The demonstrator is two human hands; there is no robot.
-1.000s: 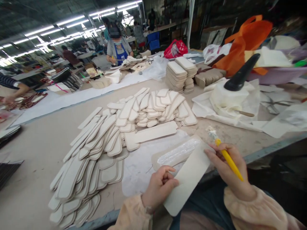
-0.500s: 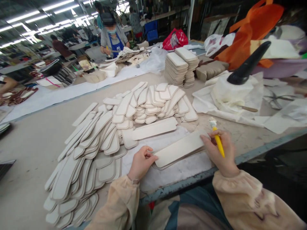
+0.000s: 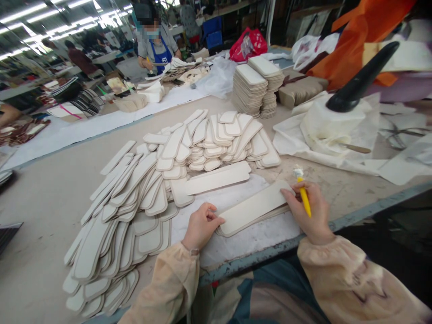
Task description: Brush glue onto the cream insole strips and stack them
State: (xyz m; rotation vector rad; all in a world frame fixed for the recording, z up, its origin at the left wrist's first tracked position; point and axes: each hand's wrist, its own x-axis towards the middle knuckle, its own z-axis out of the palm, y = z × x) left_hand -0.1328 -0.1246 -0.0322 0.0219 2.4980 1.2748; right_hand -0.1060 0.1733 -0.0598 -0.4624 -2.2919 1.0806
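Between my hands lies a long white strip with rounded ends [image 3: 254,208], on top of one or more similar strips. My left hand [image 3: 202,225] pinches its left end between thumb and fingers. At the other end, my right hand [image 3: 310,209] grips the strip's corner and also holds a yellow-handled brush [image 3: 304,198], its tip coated in white paste. Just beyond, another white strip [image 3: 218,178] rests on the white sheet [image 3: 216,252]. A large spread of overlapping white pieces [image 3: 124,189] covers the table to the left and behind.
Neat stacks of pieces [image 3: 249,87] stand at the back. To the right, a white tub [image 3: 332,126] with a black horn-shaped object [image 3: 361,81] sits on plastic sheeting. A person in a blue apron [image 3: 161,51] works across the table. The table edge [image 3: 256,256] runs close to me.
The view has shifted slightly. Both hands remain at the strip's ends, and the strip has barely moved; more of the edges beneath it show.
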